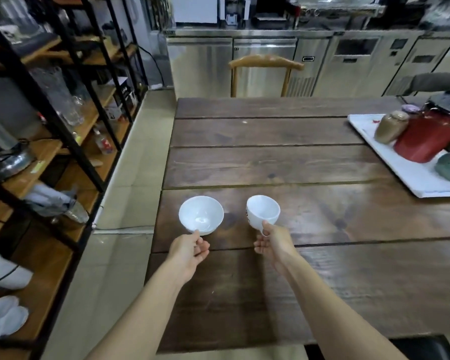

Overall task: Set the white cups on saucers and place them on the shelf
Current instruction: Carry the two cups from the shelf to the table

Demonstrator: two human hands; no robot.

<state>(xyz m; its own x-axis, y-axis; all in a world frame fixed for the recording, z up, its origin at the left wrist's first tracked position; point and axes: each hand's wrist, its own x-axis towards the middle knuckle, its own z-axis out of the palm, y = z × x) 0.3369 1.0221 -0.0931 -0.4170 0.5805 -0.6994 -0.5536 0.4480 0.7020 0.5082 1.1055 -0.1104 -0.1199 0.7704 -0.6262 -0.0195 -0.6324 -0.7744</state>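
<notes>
Two white cups are held over the dark wooden table (283, 162). My left hand (190, 249) pinches the near rim or handle of the left white cup (201, 215), near the table's left edge. My right hand (274, 242) grips the handle of the right white cup (263, 211), which has a small dark mark on its left side. Both cups are tilted toward me and look empty. Whether they touch the tabletop is unclear. No saucers can be seen. The wood-and-black-metal shelf (50, 152) stands to the left of the table.
A white tray (400, 167) at the table's right carries a red pot (426, 136), a brown jar (391, 126) and green ware. A wooden chair (265, 63) stands at the far side, with steel cabinets (322, 63) behind. The shelf holds glassware, a kettle, bottles and cloths.
</notes>
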